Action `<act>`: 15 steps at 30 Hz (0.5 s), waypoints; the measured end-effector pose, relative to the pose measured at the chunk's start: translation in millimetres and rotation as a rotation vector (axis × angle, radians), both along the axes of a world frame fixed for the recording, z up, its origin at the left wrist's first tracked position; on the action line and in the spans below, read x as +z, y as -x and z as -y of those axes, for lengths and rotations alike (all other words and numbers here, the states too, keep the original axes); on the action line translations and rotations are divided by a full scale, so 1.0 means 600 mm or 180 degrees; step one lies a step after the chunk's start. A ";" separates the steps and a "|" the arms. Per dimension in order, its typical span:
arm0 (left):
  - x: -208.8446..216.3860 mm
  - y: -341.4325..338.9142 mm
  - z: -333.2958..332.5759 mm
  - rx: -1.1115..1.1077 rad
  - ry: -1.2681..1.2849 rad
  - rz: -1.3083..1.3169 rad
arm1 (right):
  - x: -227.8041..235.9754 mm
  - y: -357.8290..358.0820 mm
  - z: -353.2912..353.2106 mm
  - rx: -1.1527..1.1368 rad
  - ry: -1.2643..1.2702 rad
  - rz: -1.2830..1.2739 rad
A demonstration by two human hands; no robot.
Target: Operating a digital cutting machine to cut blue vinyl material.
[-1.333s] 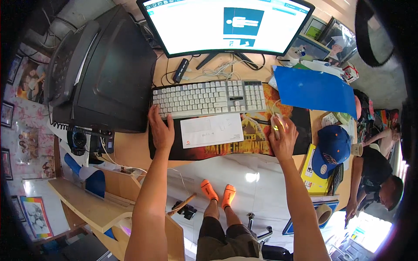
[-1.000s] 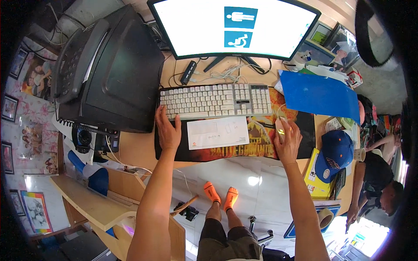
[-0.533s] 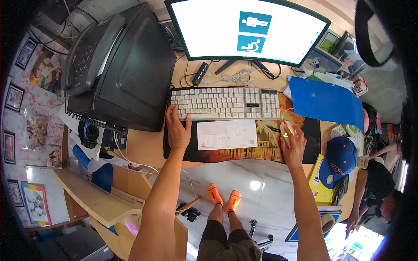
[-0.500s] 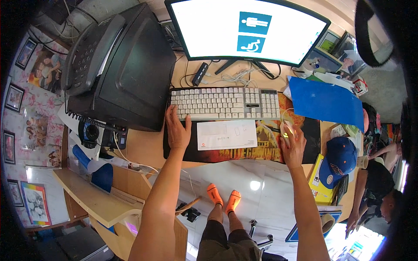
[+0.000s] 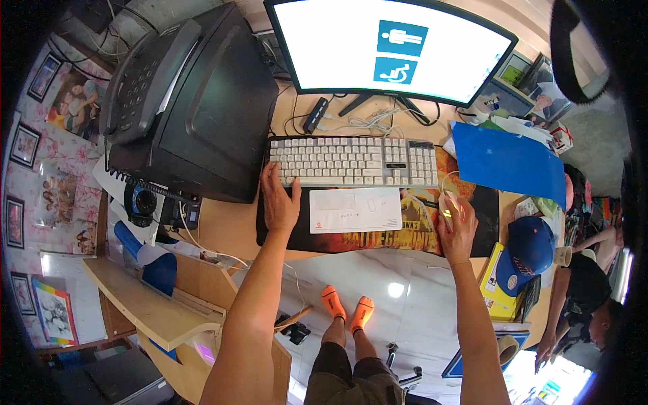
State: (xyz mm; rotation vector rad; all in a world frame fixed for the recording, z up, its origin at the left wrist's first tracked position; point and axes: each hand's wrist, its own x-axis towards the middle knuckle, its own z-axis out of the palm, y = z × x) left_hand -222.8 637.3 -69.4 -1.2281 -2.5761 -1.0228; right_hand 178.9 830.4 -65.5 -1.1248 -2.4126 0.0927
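My left hand [image 5: 281, 208] rests at the lower left corner of a white keyboard [image 5: 354, 162], its fingers spread and touching the keys' edge. My right hand [image 5: 458, 228] is curled over a wired computer mouse [image 5: 445, 206] that glows yellow-green. Both lie on a dark desk mat [image 5: 480, 219] with a red and yellow picture. Between my hands a white envelope [image 5: 356, 219] with pencil-like marks lies flat below the keyboard. Behind the keyboard stands a monitor [image 5: 459, 50] showing two blue-and-white pictograms, a standing figure and a wheelchair user, turned sideways.
A black box-like machine [image 5: 216, 115] with a telephone [image 5: 145, 81] on top stands at left. At right lie a blue folder [image 5: 509, 162], a blue cap [image 5: 530, 246] and a yellow pad [image 5: 498, 290]. Loose cables [image 5: 378, 123] and a USB hub [image 5: 315, 115] sit behind the keyboard. Another person [image 5: 584, 290] is at far right.
The whole view has shifted slightly, so the desk items appear a little further right. Both hands keep their places at the keyboard and on the mouse.
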 end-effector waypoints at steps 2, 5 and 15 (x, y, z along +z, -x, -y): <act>0.000 -0.001 -0.001 0.0007 0.0012 0.0028 | 0.002 0.001 0.000 0.0007 0.0012 -0.0034; 0.006 -0.004 -0.002 0.0016 0.0011 0.0124 | -0.004 -0.003 0.000 0.0006 0.0017 -0.0072; -0.011 0.011 -0.005 -0.0162 -0.0112 0.0025 | 0.001 -0.001 -0.001 -0.0043 -0.0013 -0.0001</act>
